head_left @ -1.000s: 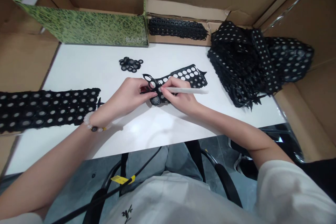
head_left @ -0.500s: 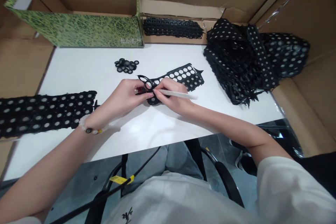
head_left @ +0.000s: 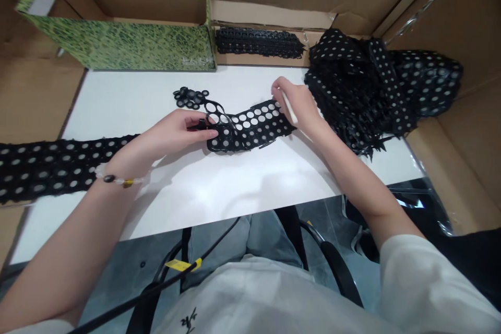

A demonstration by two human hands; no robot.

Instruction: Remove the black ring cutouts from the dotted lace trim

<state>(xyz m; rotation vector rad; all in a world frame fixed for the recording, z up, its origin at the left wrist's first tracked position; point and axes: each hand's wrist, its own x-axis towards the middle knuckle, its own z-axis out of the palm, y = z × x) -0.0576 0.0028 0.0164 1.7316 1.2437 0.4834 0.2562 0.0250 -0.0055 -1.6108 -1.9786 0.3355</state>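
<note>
A black perforated sheet point(head_left: 254, 136) lies in the middle of the white table, with rows of round holes at the back and grey dots along the front. My left hand point(head_left: 174, 133) pinches its left end between thumb and fingers; something small and dark red shows under those fingers. At the sheet's right end is my right hand point(head_left: 299, 104), closed around a slim white pen-like stick point(head_left: 289, 108). Its fingertips are by the sheet's far right corner; whether they grip it I cannot tell. A loop of black trim stands up beside my left fingers. Small black rings point(head_left: 191, 97) are piled just behind.
Another dotted black sheet point(head_left: 47, 167) stretches left under my left forearm. At the back stand a green patterned box point(head_left: 136, 44) and a stack of black strips point(head_left: 260, 43). A large heap of dotted black sheets point(head_left: 352, 88) fills the right. Cardboard walls surround the table point(head_left: 219, 193).
My right hand has moved right and away from my left hand, carrying the white stick to the sheet's right end. My left hand has shifted slightly left with the sheet.
</note>
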